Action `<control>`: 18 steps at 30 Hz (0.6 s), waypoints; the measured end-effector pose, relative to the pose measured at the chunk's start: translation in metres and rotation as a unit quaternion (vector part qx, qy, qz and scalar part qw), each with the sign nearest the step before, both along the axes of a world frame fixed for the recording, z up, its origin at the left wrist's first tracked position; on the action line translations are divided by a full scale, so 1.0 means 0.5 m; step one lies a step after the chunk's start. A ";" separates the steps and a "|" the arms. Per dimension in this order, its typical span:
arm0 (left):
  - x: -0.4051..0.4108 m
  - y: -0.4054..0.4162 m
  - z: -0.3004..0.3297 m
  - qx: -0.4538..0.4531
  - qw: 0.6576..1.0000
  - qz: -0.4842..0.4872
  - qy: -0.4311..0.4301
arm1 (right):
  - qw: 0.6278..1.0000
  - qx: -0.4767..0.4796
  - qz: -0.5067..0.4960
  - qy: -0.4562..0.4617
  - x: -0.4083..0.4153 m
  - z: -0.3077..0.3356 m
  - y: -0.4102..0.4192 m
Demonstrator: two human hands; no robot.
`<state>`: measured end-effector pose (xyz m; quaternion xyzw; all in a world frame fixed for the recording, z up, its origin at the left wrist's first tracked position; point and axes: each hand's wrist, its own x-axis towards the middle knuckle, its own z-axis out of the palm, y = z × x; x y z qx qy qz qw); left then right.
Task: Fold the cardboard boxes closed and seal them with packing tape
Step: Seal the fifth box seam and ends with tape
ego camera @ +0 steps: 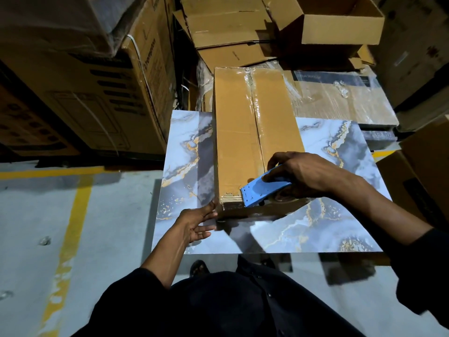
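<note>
A long closed cardboard box lies on a marble-patterned table, its top flaps meeting in a centre seam covered by clear tape. My right hand grips a blue tape dispenser at the box's near end, its blade over the near top edge. My left hand has straight fingers touching the box's near left corner.
Large printed cartons stack at the left. Flattened and open boxes pile up behind, with a plastic-wrapped carton at the back right. Another box stands at the right. Grey floor with yellow lines lies to the left.
</note>
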<state>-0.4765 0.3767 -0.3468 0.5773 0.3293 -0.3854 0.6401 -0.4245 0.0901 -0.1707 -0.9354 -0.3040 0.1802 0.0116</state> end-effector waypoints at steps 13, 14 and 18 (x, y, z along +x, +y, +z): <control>-0.009 -0.024 0.027 0.080 0.957 0.194 -0.201 | 1.000 -0.015 -0.011 0.001 -0.017 0.017 0.021; -0.002 -0.030 0.050 0.043 0.944 0.231 -0.230 | 1.000 -0.016 -0.008 -0.002 -0.018 0.016 0.021; -0.033 -0.069 0.079 -0.051 0.951 0.145 -0.269 | 1.000 -0.019 0.006 -0.013 -0.021 0.010 0.024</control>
